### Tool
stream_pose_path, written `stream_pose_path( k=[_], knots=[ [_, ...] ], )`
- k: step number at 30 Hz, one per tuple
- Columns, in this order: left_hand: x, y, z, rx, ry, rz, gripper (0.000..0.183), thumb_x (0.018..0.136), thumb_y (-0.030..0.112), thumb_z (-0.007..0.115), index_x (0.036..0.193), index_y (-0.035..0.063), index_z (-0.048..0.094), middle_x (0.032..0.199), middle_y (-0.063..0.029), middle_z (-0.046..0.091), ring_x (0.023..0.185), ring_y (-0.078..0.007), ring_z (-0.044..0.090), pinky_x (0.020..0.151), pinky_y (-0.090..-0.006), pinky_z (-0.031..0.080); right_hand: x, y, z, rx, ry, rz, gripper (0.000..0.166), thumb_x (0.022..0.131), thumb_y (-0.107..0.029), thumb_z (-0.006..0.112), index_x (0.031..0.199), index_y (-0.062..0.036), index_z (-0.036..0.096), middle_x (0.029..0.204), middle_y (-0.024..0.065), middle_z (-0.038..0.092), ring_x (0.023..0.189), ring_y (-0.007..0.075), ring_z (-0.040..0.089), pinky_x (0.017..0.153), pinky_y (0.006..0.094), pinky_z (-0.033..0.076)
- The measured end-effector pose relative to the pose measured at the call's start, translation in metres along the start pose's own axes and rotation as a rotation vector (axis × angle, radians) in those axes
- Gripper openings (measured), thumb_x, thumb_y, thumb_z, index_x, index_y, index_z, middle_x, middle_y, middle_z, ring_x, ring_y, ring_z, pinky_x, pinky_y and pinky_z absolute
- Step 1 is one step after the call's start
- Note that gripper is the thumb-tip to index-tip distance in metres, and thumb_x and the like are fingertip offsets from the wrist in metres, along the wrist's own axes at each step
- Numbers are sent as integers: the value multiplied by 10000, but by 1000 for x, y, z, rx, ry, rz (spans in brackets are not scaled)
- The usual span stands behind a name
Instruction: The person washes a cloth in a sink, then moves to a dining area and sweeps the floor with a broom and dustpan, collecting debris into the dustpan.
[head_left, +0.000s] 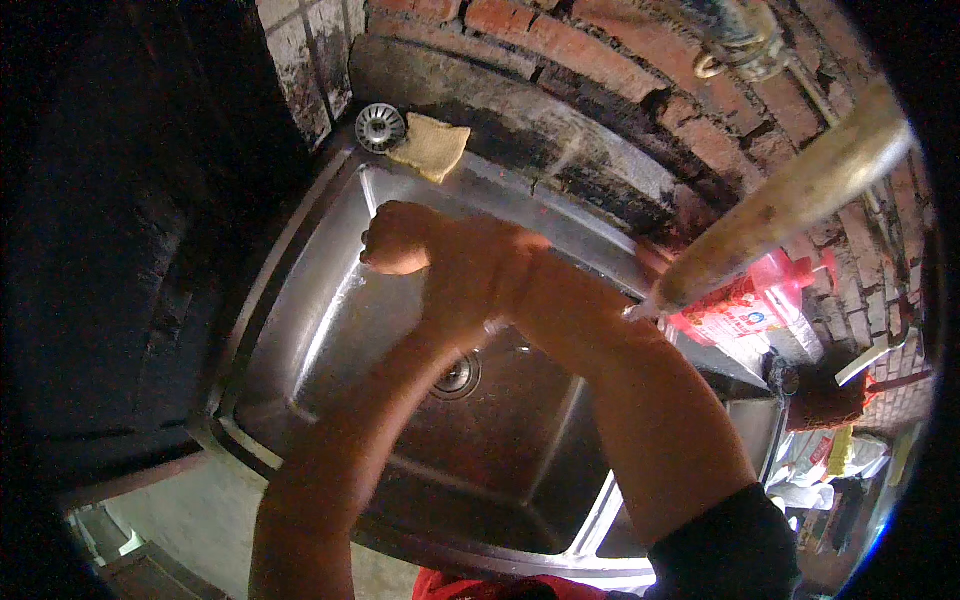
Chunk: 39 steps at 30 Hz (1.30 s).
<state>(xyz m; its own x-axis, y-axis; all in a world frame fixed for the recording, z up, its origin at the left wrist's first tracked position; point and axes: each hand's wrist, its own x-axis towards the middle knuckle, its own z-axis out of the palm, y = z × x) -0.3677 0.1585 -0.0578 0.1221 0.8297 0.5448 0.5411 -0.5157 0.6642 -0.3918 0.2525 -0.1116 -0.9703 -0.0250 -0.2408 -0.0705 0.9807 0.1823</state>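
Both my arms cross over a stainless steel sink basin (495, 435). My left hand (469, 281) lies wrapped over my right wrist, its fingers partly lost in shadow. Beyond it, my right hand (401, 238) is curled into a fist near the basin's far left wall, with nothing visible in it. The worn faucet spout (780, 202) reaches in from the upper right, and water (636, 311) at its mouth meets my right forearm. Below my arms, the round drain (459, 377) shows in the basin floor, partly covered by my left forearm.
A metal sink strainer (380, 128) and a yellowish cloth or sponge (435, 146) sit on the back left rim. To the right stands a pink pump bottle (731, 307) with a label. A brick wall (562, 37) rises behind; plastic bags (806, 457) lie far right.
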Motion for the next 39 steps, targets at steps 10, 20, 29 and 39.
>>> stream_pose_path(
  k=[10,20,29,39],
  knots=[
    [77,46,6,-7,-948,-99,384,753,404,420,771,69,607,789,-168,592,726,-323,570,667,-395,430,30,6,37,-17,-125,-133,110,670,-94,517,664,-45,616,790,99,609,672,264,576,590,357,479],
    [-2,58,42,-291,-152,465,445,747,438,421,952,73,571,951,-161,560,904,-285,534,794,-384,396,-23,24,2,120,91,224,173,720,-194,449,771,-73,563,754,99,587,706,286,575,580,378,465],
    [58,80,85,-286,-1155,69,353,715,360,464,779,31,574,714,-151,576,660,-264,553,618,-394,428,1,-9,6,41,120,-59,170,732,-189,447,709,-57,552,692,99,574,683,269,576,589,364,468],
    [-24,45,47,-254,-26,514,368,635,361,542,912,118,537,904,-64,507,887,-262,484,810,-383,374,-23,39,5,2004,769,876,317,808,-296,417,1039,-99,514,862,52,595,743,147,558,646,267,437]
  ],
)
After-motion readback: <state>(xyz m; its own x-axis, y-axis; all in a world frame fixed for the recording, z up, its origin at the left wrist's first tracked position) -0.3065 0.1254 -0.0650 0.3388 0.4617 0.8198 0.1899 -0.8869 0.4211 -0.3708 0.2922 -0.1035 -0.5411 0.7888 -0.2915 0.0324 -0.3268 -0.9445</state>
